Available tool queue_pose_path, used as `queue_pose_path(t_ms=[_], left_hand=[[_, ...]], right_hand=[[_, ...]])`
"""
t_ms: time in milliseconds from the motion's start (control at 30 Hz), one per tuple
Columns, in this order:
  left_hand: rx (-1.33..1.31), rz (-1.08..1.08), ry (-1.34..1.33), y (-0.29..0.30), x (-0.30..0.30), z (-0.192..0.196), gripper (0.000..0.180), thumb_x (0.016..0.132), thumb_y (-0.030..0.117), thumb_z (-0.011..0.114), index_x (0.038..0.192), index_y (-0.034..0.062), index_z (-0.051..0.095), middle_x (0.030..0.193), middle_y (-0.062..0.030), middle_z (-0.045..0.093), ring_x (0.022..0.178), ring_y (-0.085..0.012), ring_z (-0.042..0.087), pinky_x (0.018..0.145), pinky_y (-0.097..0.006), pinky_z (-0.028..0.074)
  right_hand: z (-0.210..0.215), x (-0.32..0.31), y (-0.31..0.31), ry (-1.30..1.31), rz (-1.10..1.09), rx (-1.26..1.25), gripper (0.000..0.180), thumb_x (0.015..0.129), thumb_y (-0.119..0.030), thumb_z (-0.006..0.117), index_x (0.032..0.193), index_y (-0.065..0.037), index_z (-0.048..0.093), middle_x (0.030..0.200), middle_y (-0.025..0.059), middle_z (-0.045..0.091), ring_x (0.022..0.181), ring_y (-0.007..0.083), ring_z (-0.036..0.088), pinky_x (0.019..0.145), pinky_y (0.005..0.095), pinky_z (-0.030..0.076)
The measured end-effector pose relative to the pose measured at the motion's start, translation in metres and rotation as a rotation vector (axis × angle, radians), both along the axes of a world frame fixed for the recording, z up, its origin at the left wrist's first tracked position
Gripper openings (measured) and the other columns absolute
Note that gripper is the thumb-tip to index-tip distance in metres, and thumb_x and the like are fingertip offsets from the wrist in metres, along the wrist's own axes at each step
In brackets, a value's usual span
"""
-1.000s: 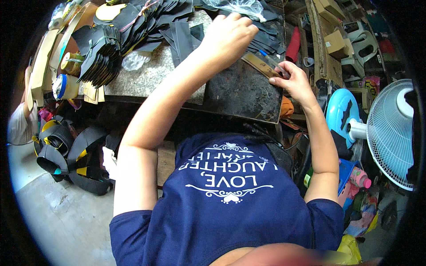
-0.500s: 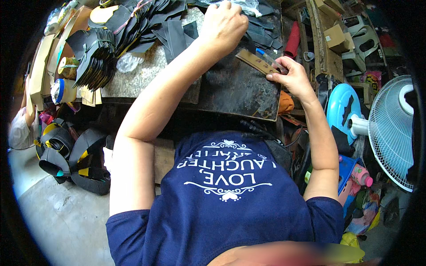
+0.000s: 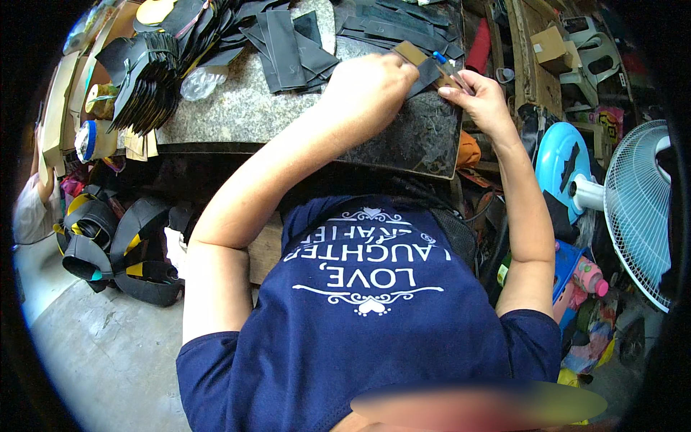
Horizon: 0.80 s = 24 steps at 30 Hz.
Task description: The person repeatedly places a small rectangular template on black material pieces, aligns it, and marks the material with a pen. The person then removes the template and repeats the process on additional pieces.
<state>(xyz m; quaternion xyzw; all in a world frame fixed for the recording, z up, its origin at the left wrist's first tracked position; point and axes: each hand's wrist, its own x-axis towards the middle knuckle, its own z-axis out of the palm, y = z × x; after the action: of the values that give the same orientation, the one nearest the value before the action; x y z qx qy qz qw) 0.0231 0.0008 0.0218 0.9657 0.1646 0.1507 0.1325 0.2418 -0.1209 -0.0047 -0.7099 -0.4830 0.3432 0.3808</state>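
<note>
My left hand (image 3: 374, 90) is closed over the table's right part, fingers bent at the edge of a small black sheet piece (image 3: 426, 75). That piece lies across a brown cardboard strip (image 3: 410, 52), which shows above and below it. My right hand (image 3: 481, 101) pinches a clear pen with a blue end (image 3: 450, 70) and holds the lower end of the strip. The left fingertips are partly hidden. Left of my hands lie loose black cut strips (image 3: 288, 61), with more black pieces (image 3: 392, 25) at the far side.
Bundles of black cut pieces (image 3: 147, 79) and a crumpled clear bag (image 3: 203, 83) occupy the table's left. A roll of tape (image 3: 86, 140) stands at its left edge. Rolled black bands (image 3: 147, 252) rest on the floor. To the right are a fan (image 3: 644, 209) and a blue stool (image 3: 561, 169).
My left hand has come back from the far pile toward my right hand. A black piece now lies over the cardboard strip. The right hand keeps its hold on pen and strip.
</note>
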Motion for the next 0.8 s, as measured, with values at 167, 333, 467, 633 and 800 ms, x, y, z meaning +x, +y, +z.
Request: queue_pose_path(t_ms=[167,333,467,633,800], left_hand=[[0.002,0.033,-0.161,0.006,0.014,-0.018,0.04,0.081,0.018,0.076,0.117,0.0069,0.06,0.111,-0.0148,0.062,0.105,-0.034,0.063,0.086,-0.042,0.055],[-0.134,0.029,-0.219,0.0,0.027,-0.03,0.044,0.079,0.016,0.077,0.116,0.0029,0.057,0.11,-0.0193,0.063,0.098,-0.038,0.068,0.081,-0.045,0.057],[-0.247,-0.002,-0.185,0.01,0.031,-0.03,0.033,0.079,0.016,0.074,0.108,0.0017,0.065,0.1,-0.0219,0.069,0.094,-0.0399,0.068,0.082,-0.047,0.056],[-0.243,0.072,-0.196,0.027,0.017,-0.019,0.024,0.081,0.021,0.071,0.097,0.0036,0.073,0.088,-0.0215,0.071,0.089,-0.0385,0.07,0.082,-0.047,0.057],[-0.006,0.183,-0.187,0.033,0.003,-0.009,0.02,0.085,0.019,0.07,0.097,0.0028,0.065,0.087,-0.0176,0.07,0.089,-0.0381,0.07,0.077,-0.048,0.057]], right_hand=[[-0.008,0.002,0.001,0.083,-0.021,0.061,0.023,0.094,-0.022,0.073,0.103,-0.001,0.072,0.087,-0.0062,0.064,0.079,0.0026,0.053,0.073,0.0217,0.044],[-0.007,0.006,0.0,0.171,-0.129,0.004,0.018,0.097,-0.017,0.067,0.106,-0.002,0.071,0.09,-0.0052,0.066,0.081,0.0034,0.057,0.075,0.0212,0.045],[-0.007,0.007,0.001,0.14,-0.085,0.037,0.016,0.096,-0.011,0.067,0.108,-0.001,0.07,0.093,-0.003,0.067,0.088,0.0046,0.06,0.082,0.0224,0.047],[-0.011,0.011,0.002,0.128,-0.043,0.056,0.017,0.095,-0.011,0.068,0.108,-0.001,0.067,0.097,-0.0035,0.066,0.094,0.0044,0.06,0.085,0.0218,0.047],[-0.006,0.012,0.003,0.046,-0.03,0.22,0.011,0.096,-0.013,0.068,0.098,-0.003,0.065,0.085,-0.0059,0.062,0.078,0.0021,0.054,0.073,0.0212,0.045]])
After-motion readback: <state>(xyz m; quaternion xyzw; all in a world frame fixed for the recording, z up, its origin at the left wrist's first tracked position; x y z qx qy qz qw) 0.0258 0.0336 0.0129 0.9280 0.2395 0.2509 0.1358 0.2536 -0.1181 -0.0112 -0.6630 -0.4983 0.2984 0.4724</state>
